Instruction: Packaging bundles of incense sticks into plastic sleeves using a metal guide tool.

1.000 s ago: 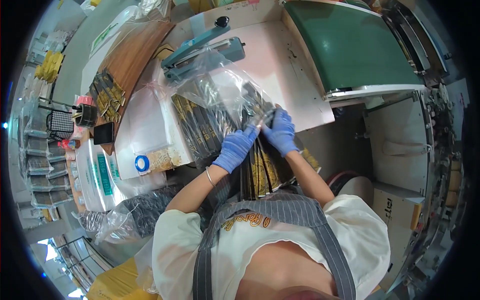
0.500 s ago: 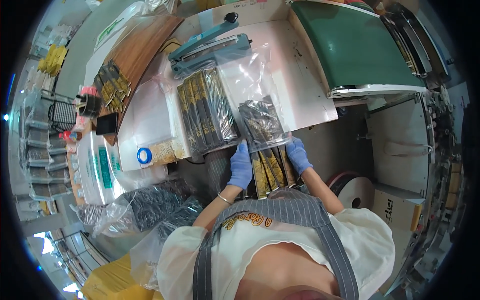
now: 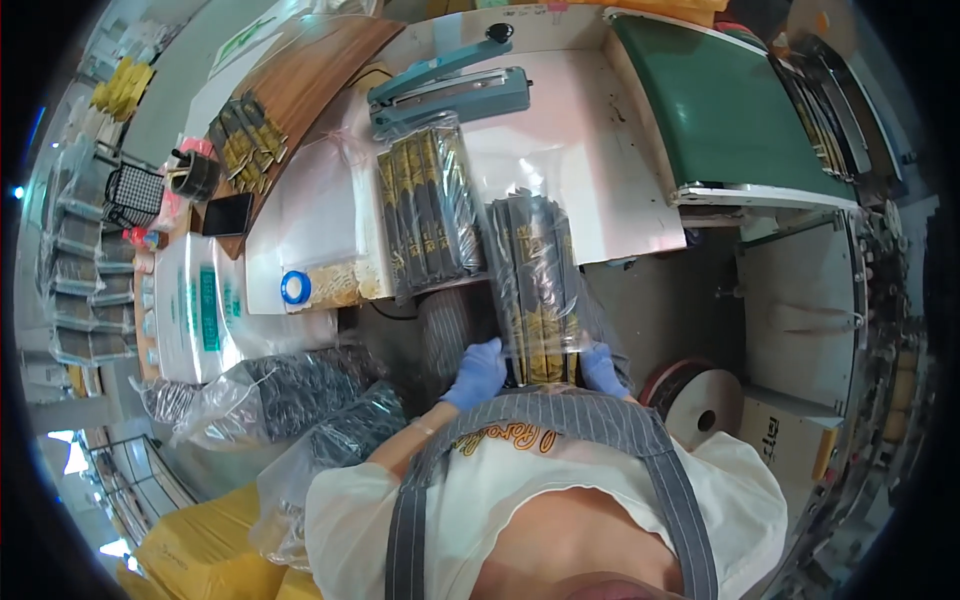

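A clear plastic bag (image 3: 577, 245) with long black and gold packets (image 3: 537, 225) inside lies over the table's front edge, its mouth toward my body. My left hand (image 3: 478, 374), in a blue glove, grips the left side of the bag's mouth. On the opposite side my right hand (image 3: 604, 370), gloved too, closes around that edge; its fingers are partly hidden. Gold packet ends (image 3: 545, 368) stick out between my hands, next to my striped apron (image 3: 560, 405). A second filled bag of similar packets (image 3: 430, 205) lies just left on the table.
A teal heat sealer (image 3: 450, 98) stands at the table's back. Loose packets (image 3: 245, 145) and a phone (image 3: 228, 214) rest on a brown board at left. At right are a green-topped surface (image 3: 730, 110) and a roll (image 3: 700, 405) below. A blue tape roll (image 3: 295, 287) sits near the front edge.
Both hands have come closer to my body with the bag's mouth. The packets now reach farther into the bag and lie straighter, with less of them sticking out.
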{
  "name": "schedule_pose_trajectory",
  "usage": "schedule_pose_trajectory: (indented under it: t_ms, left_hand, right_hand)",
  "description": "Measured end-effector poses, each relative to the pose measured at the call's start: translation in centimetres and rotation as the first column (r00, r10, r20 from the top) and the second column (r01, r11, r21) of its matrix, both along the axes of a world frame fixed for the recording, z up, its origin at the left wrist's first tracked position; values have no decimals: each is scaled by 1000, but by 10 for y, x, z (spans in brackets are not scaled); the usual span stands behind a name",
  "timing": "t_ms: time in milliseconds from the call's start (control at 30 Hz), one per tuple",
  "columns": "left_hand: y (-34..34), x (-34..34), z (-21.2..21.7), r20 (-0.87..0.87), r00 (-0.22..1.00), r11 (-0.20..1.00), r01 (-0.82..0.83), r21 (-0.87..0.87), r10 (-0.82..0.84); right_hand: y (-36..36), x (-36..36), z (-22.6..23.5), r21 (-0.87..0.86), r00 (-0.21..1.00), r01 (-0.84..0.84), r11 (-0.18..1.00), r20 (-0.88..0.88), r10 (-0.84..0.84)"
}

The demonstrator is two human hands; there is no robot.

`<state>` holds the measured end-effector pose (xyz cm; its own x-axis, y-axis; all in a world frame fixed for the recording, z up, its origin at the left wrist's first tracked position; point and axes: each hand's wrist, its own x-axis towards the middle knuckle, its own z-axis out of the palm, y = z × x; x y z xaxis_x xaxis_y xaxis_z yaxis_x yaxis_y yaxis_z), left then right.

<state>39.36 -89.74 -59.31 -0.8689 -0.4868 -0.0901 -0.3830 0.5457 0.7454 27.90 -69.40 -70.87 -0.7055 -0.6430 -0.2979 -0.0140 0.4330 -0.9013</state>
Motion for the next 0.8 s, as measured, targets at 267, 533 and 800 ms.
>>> schedule_pose_trajectory:
  t_ms: [267,533,800]
  left_hand:
    - [-95,-100,180,-396,918,906,-183,-382,18]
    - [-145,-159,230,-516,838,923,43,383,176]
    - [-117,-169,220,-588,808,906,271,324,-32]
  right_hand:
    - [-104,-137,271,-120,445,-94,988,-893,-66]
    - [-145,-203,373,97,323,-153,983,-935,143]
    - [-173,-164,319,-41,-16,-209,977,-999,-45]
